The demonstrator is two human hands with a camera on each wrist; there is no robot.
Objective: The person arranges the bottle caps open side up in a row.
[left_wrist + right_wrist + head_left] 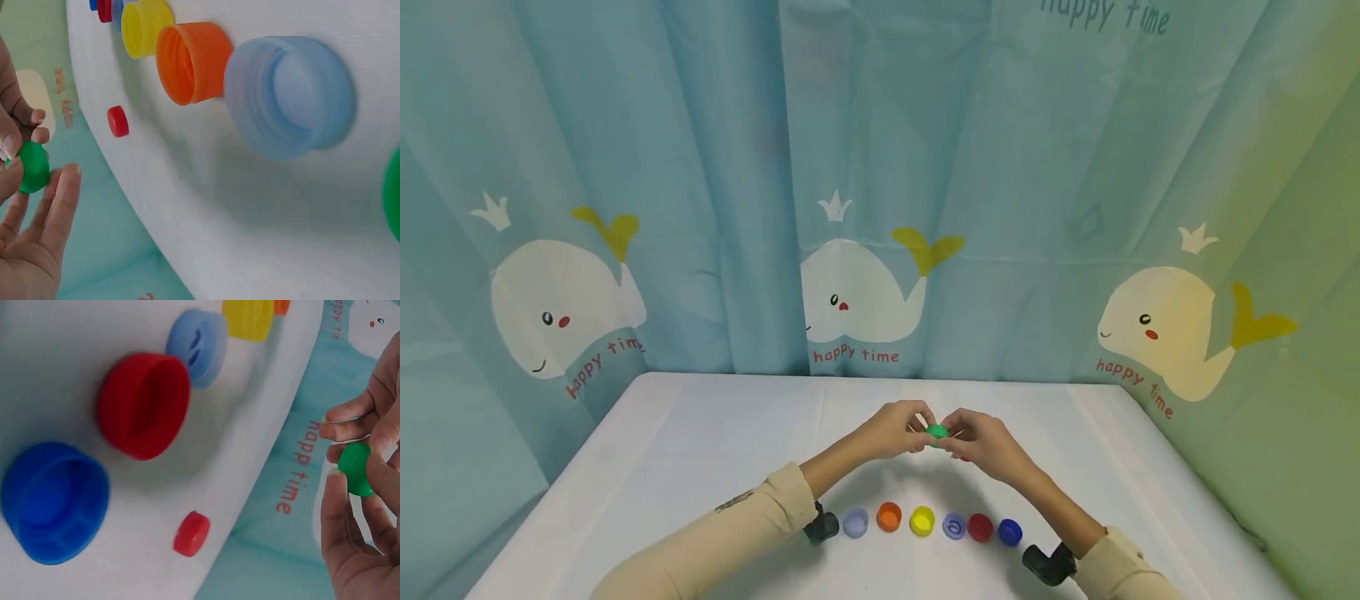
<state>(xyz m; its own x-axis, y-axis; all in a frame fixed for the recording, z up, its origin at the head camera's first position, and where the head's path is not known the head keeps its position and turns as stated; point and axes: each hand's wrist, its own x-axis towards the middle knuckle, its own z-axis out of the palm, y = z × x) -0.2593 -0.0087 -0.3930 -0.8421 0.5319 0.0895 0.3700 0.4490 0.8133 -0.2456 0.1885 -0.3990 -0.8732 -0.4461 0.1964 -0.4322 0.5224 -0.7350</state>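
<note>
Above the far half of the white table, both hands meet at a small green bottle cap [937,431]. My left hand [895,430] pinches it from the left with thumb and fingers. From the other side, my right hand [987,446] holds the same cap between its fingertips. In the left wrist view the green cap [34,167] shows its round face; in the right wrist view the cap [355,469] sits between the fingers of both hands. A red cap [192,534] lies on the table beneath the hands, mostly hidden in the head view.
Nearer me runs a row of caps: light blue [855,522], orange [889,517], yellow [922,521], another light blue [954,525], red [980,527] and blue [1010,532]. A green cap [392,194] at the left end is partly hidden. A whale-print curtain [730,208] hangs behind the table.
</note>
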